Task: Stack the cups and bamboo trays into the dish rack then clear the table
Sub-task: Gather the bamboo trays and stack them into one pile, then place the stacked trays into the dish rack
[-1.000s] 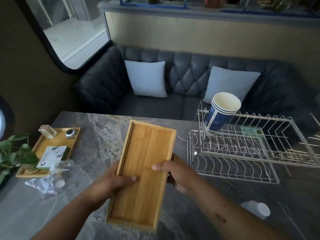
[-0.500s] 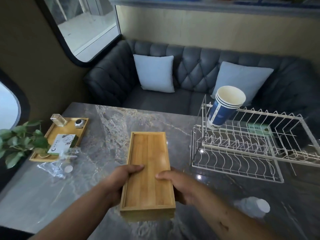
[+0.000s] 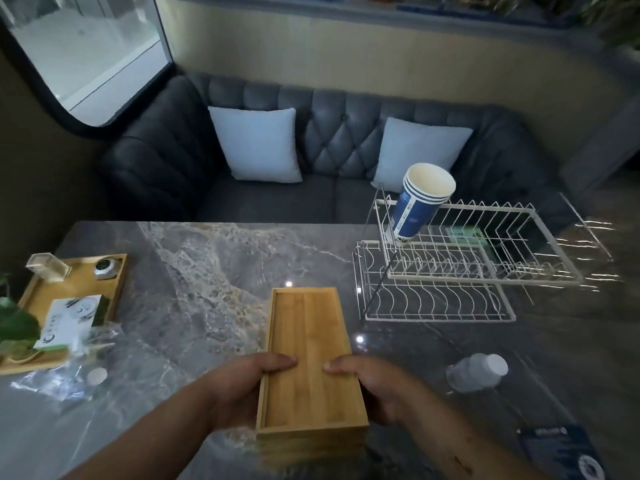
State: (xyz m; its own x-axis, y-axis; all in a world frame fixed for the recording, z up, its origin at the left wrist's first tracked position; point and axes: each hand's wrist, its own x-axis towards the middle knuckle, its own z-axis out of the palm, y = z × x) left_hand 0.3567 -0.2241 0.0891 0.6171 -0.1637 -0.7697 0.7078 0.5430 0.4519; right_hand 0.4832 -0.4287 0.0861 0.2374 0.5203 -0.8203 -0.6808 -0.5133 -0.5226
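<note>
The bamboo tray (image 3: 308, 358) now lies level and lengthwise over the near middle of the counter (image 3: 207, 271), left of the dish rack (image 3: 436, 306); a second ago it was tilted up toward the camera. The left hand (image 3: 239, 389) and right hand (image 3: 377, 386) still grip its long sides, thumbs over the rim, fingers curled underneath and hidden. Blur smears its near end, so contact with the counter cannot be told. The stacked cups (image 3: 420, 202) lean in the rack's upper tier. A bottle (image 3: 478, 372) lies to the right.
</note>
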